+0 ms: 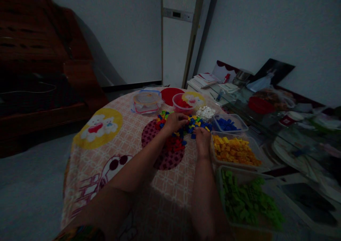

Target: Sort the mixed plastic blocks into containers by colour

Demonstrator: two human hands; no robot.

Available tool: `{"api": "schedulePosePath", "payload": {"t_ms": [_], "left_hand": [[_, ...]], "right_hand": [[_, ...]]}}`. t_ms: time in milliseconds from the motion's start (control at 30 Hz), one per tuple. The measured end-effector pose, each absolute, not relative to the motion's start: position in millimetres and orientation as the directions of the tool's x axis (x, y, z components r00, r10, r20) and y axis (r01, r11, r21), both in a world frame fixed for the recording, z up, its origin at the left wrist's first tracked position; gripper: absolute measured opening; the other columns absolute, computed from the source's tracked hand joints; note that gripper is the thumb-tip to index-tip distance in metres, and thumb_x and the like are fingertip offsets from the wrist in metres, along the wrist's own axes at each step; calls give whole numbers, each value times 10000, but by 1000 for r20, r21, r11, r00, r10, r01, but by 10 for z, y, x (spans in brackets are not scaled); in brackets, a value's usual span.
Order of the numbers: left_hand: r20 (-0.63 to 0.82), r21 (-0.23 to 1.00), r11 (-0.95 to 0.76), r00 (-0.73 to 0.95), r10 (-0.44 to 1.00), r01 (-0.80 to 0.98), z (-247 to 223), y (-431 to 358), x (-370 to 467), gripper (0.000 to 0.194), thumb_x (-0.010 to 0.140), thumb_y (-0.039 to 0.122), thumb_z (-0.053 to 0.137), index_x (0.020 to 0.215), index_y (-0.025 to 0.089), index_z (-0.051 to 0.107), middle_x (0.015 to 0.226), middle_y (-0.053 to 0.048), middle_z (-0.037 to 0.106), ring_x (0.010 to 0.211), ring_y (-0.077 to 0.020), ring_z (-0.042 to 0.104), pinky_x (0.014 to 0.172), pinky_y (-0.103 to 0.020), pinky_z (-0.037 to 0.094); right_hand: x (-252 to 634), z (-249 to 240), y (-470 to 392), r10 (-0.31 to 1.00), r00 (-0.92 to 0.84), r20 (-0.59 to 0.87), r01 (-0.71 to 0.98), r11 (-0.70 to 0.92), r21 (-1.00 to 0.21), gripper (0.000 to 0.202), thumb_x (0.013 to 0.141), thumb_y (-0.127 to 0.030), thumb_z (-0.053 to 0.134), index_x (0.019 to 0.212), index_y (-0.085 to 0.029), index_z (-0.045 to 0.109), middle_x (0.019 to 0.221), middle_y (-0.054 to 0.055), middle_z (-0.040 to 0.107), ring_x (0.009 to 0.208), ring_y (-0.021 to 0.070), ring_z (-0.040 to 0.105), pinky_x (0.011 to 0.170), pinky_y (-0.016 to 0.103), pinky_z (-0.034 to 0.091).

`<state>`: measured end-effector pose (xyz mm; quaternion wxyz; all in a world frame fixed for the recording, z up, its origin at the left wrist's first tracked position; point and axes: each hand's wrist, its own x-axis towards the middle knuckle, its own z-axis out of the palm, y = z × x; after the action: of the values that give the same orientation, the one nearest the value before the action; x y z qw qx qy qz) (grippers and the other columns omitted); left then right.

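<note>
A pile of small mixed-colour plastic pieces lies on the patterned cloth of a round table. Over the pile's upper part, my left hand is bent with its fingers curled together; whatever they hold is too small to name. My right hand is at the pile's right edge, fingers curled inward, contents unclear. Right of it stand clear tubs of blue pieces, yellow-orange pieces and green pieces. Behind the pile are a round tub with red pieces and a heap of white pieces.
Lidded clear containers sit at the table's back left. A glass-topped table at the right bears papers, a red bowl and other items. A wooden bench stands at the left, a white cabinet-like unit at the back.
</note>
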<state>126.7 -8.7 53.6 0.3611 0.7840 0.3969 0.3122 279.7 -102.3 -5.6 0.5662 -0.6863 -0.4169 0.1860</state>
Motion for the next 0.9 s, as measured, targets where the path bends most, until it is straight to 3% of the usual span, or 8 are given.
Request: {"api": "schedulePosePath", "payload": {"t_ms": [233, 400, 533, 633, 733, 900], "left_hand": [[353, 686, -494, 349, 868, 534, 822, 345, 1469, 245, 812, 214, 657, 993, 148, 808, 944, -81, 789, 881, -206, 704, 860, -302, 530], [345, 642, -476, 328, 879, 601, 994, 548, 1620, 285, 823, 177, 640, 1059, 131, 792, 1042, -109, 777, 973, -220, 702, 966, -332, 511], [386, 673, -506, 327, 863, 540, 1095, 531, 1609, 488, 822, 159, 630, 1308, 140, 678, 1185, -102, 743, 1009, -193, 701, 990, -316, 509], [408, 693, -538, 353, 842, 481, 1075, 414, 1456, 510, 825, 170, 623, 1334, 151, 654, 1265, -108, 713, 997, -175, 700, 960, -292, 521], [366, 681, -528, 388, 846, 508, 954, 258, 1193, 421, 806, 211, 646, 1215, 146, 721, 1135, -88, 758, 924, -181, 704, 871, -279, 538], [202, 618, -595, 627, 752, 514, 723, -11, 816, 215, 769, 243, 662, 923, 168, 791, 809, -19, 772, 743, -161, 677, 716, -238, 501]], "right_hand": [[2805, -87, -1011, 777, 592, 215, 346, -3, -938, 382, 788, -488, 547, 791, -173, 763, 725, 34, 734, 708, 211, 628, 706, 299, 471], [2805, -102, -1002, 781, 591, 202, 321, 2, -947, 377, 792, -487, 550, 785, -171, 755, 708, 26, 725, 698, 203, 627, 697, 290, 462], [2794, -82, -1013, 783, 594, 183, 312, -15, -950, 365, 798, -473, 544, 798, -173, 751, 743, 33, 740, 714, 204, 638, 691, 285, 456], [2788, -67, -1023, 781, 594, 192, 323, -13, -946, 357, 801, -472, 546, 784, -176, 745, 737, 30, 736, 710, 202, 634, 682, 281, 451], [2791, -71, -1022, 775, 596, 211, 339, -5, -941, 355, 805, -473, 554, 762, -173, 739, 705, 23, 718, 692, 195, 615, 683, 280, 449], [2805, -96, -1005, 778, 593, 207, 348, -16, -937, 378, 811, -481, 558, 779, -157, 750, 678, 18, 697, 669, 185, 592, 689, 284, 452]]}}
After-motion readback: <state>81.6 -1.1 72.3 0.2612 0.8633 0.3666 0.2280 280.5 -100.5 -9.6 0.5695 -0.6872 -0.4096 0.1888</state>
